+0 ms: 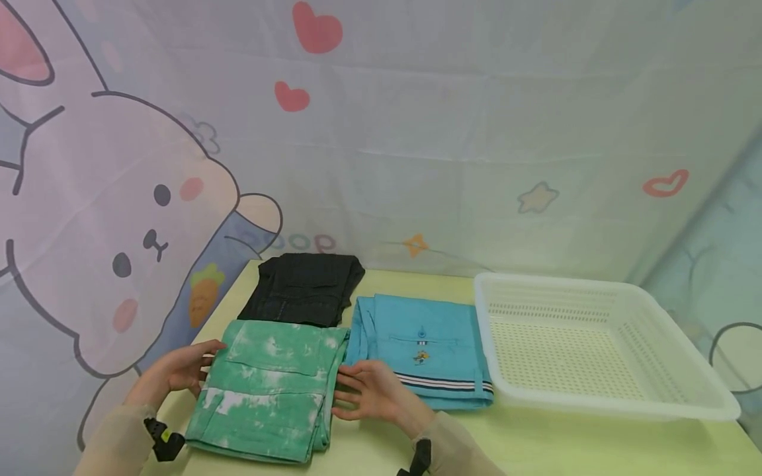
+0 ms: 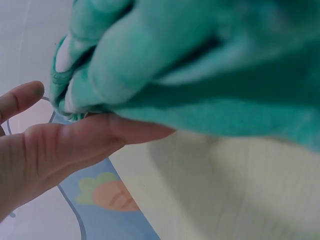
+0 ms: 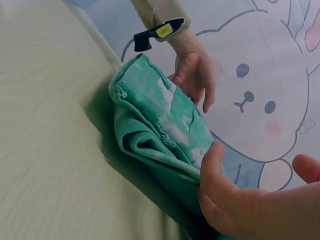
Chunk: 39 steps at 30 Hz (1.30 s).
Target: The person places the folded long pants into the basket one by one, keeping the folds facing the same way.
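Observation:
Folded green pants point(image 1: 268, 390) with white tie-dye patches lie at the front left of the table in the head view. My left hand point(image 1: 183, 370) is at their left edge; in the left wrist view one of its fingers point(image 2: 95, 132) reaches under the cloth while another digit stands apart. At the right edge, my right hand point(image 1: 375, 393) touches the folded layers with loosely bent fingers point(image 3: 220, 185), its thumb held away. Blue folded pants point(image 1: 440, 324) with a striped band lie just right of the green ones. Black folded pants point(image 1: 303, 284) lie behind them.
A white plastic basket point(image 1: 607, 400) with a perforated bottom stands on the right of the pale yellow table point(image 1: 536, 443). Behind the table hangs a cloth backdrop point(image 1: 417, 132) printed with a rabbit, hearts and stars.

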Each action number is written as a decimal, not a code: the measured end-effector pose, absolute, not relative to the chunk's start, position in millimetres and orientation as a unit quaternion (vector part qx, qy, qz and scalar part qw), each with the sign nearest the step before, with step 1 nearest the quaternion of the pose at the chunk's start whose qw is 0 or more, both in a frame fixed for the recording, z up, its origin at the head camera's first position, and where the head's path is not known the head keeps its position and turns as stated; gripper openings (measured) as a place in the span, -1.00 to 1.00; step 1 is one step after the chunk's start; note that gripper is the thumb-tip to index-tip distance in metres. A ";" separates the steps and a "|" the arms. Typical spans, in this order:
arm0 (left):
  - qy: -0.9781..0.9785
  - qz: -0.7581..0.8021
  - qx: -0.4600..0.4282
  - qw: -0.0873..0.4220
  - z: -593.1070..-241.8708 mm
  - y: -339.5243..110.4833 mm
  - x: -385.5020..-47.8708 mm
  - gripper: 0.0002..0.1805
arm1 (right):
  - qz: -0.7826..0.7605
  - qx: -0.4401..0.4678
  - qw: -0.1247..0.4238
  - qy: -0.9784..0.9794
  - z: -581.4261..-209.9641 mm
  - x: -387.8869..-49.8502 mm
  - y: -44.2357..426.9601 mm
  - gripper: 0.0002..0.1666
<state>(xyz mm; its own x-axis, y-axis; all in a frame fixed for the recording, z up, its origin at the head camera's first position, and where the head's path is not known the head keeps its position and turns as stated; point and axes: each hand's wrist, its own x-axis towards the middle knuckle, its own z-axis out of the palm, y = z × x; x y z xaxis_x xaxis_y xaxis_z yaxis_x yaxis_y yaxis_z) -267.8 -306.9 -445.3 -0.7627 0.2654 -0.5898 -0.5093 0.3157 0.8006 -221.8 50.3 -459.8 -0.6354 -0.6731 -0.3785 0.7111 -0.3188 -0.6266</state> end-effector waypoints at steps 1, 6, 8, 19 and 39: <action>0.739 0.579 -0.082 0.334 -445.6 -307.2 -267.6 -0.27 | -0.811 0.024 0.426 0.401 -459.4 -221.8 49.5 -0.19; 0.733 0.590 -0.091 0.325 -446.7 -304.9 -266.6 -0.34 | -0.807 0.023 0.423 0.411 -458.1 -221.9 47.7 -0.17; 0.730 0.596 -0.098 0.320 -445.9 -303.9 -265.7 -0.36 | -0.806 0.020 0.424 0.413 -458.0 -221.9 47.4 -0.18; 0.723 0.604 -0.092 0.322 -443.7 -305.3 -265.9 -0.45 | -0.799 0.006 0.434 0.416 -457.3 -221.8 48.4 -0.21; 0.720 0.607 -0.031 0.336 -429.5 -318.1 -263.2 -0.65 | -0.798 0.014 0.429 0.423 -455.5 -216.6 43.8 -0.25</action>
